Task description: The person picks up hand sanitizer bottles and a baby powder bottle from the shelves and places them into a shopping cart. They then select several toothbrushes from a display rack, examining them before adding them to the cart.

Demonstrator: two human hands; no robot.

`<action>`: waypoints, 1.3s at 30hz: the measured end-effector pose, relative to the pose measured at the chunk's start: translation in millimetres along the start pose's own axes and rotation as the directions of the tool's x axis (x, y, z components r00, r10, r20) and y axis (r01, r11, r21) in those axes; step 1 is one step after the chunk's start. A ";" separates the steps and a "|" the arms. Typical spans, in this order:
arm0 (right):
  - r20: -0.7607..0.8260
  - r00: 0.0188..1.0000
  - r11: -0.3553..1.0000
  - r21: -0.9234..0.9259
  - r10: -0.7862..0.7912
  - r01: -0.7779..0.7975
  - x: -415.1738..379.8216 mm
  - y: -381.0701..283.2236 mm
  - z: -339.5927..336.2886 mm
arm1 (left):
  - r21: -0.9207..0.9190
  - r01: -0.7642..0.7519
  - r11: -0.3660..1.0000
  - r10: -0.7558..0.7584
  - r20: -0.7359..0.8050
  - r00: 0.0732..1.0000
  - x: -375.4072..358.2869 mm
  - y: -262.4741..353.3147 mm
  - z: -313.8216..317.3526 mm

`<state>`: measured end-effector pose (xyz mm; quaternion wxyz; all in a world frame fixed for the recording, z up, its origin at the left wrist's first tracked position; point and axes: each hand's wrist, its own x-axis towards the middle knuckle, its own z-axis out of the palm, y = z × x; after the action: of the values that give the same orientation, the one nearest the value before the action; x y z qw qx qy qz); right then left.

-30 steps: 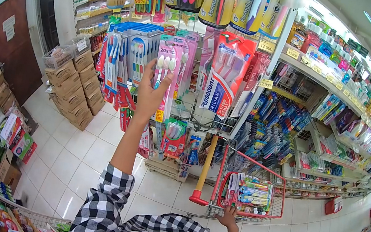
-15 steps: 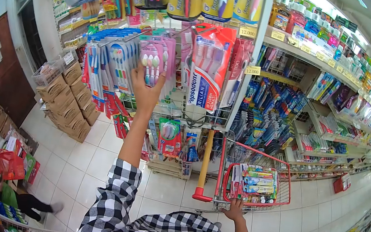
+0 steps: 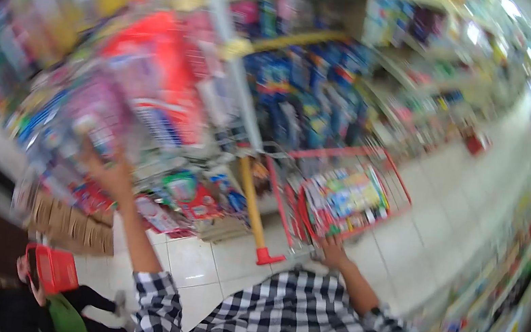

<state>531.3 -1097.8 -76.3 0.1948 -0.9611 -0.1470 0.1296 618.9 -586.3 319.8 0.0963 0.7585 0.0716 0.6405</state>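
My left hand [image 3: 110, 174] is raised to the hanging rack, its thumb and fingers at the lower part of a pink toothbrush pack [image 3: 99, 110]. The pack looks still among the others on the rack, and motion blurs it. A big red, white and blue toothbrush pack [image 3: 171, 83] hangs just to the right. Low in front of me, my right hand [image 3: 331, 251] rests with its fingers over the near edge of a red-rimmed shopping cart [image 3: 406, 187]. Inside the cart lies a pile of colourful packaged goods [image 3: 347, 195].
A yellow pole with a red end [image 3: 253, 205] stands left of the cart. Cardboard boxes [image 3: 71, 223] are stacked at the left. Another person with a red basket [image 3: 55, 270] is at lower left. Stocked shelves [image 3: 426, 101] line the aisle's tiled floor [image 3: 435, 226].
My view has swung right and tilted, so the rack now sits farther left and is smeared. My left hand stays by the pink pack, my right at the cart. The other person's basket shows more.
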 end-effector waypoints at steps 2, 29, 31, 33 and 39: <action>0.105 0.994 0.999 0.033 -0.017 0.013 -0.6 0.2 -23.8 | -0.101 0.090 0.991 -0.092 -0.010 0.996 -17.2 12.0 1.0; -0.159 0.967 0.975 -0.126 -0.200 0.181 78.6 214.6 -107.3 | 0.515 0.318 0.796 -0.556 0.415 0.720 -329.5 170.6 -3.7; -0.125 0.957 0.952 -0.196 -0.261 0.234 84.6 217.6 -107.9 | 0.520 0.253 0.816 -0.512 0.446 0.734 -333.8 158.6 -2.1; -0.176 0.962 0.959 -0.230 -0.208 0.166 83.7 189.1 -84.1 | 0.426 0.226 0.876 -0.444 0.533 0.720 -337.9 110.7 22.3; -0.165 0.966 0.973 -0.152 -0.201 0.176 72.0 164.3 -100.1 | 0.424 0.179 0.888 -0.409 0.550 0.728 -327.5 105.0 16.9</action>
<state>666.6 -1252.2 -68.7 0.1527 -0.9615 -0.2281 0.0130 578.6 -765.1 28.3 0.0830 0.9103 0.2667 0.3054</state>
